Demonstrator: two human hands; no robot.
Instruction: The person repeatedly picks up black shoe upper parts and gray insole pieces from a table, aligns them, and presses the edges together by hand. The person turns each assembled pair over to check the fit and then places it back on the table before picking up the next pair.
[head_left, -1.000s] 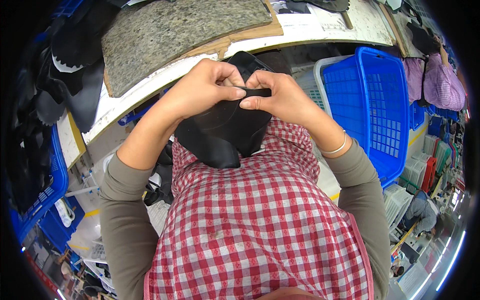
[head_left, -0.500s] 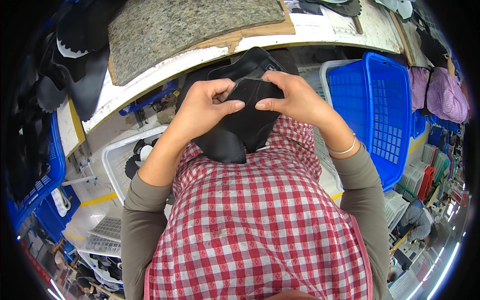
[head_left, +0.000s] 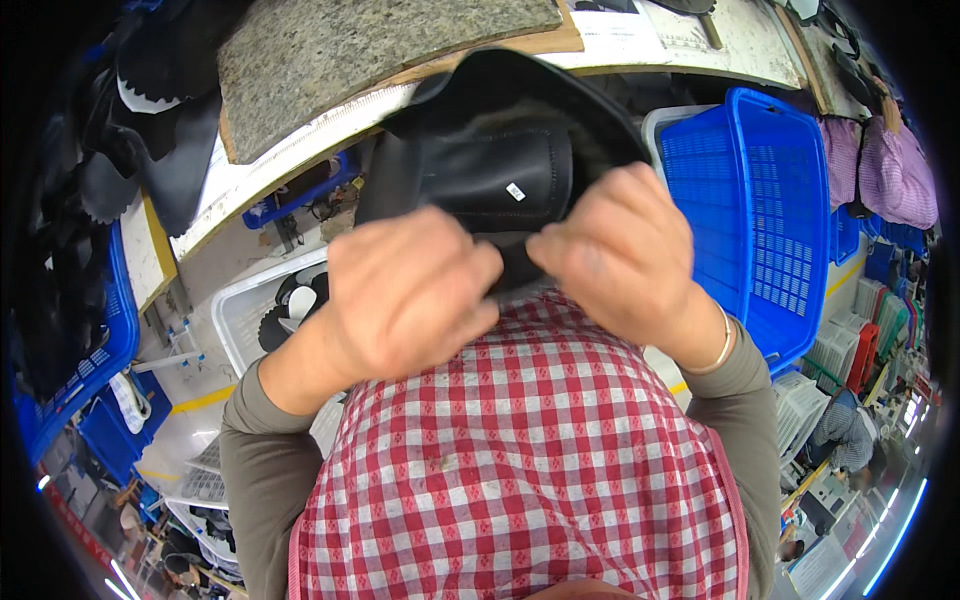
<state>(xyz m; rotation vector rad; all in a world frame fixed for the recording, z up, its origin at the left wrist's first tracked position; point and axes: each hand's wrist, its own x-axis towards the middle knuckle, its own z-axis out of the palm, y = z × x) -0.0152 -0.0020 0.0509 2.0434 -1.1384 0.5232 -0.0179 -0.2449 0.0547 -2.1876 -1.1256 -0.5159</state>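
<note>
Over my checked apron (head_left: 520, 450) a black leather shoe-upper piece (head_left: 430, 170) is spread, its far edge lifted near the bench. It has a stitched panel with a small white label (head_left: 515, 192). My left hand (head_left: 410, 290) is closed on the piece's near edge, knuckles up. Close beside it, my right hand (head_left: 620, 240) grips the same edge, with a narrow gap between the two. Both hands are somewhat blurred, and the fingertips are hidden beneath them.
Ahead lies a speckled stone slab (head_left: 380, 60) on a white bench (head_left: 620, 48). Black cut pieces (head_left: 170, 170) hang over its left end. Blue crates (head_left: 785, 230) stand at right, and a white basket (head_left: 228, 340) with black parts at left. Another person's pink sleeve (head_left: 900, 180) shows far right.
The black leather piece has been opened out and turned, so its stitched panel and label now show. Both hands have come nearer my body and rolled from thumbs-visible pinches to knuckles-up grips.
</note>
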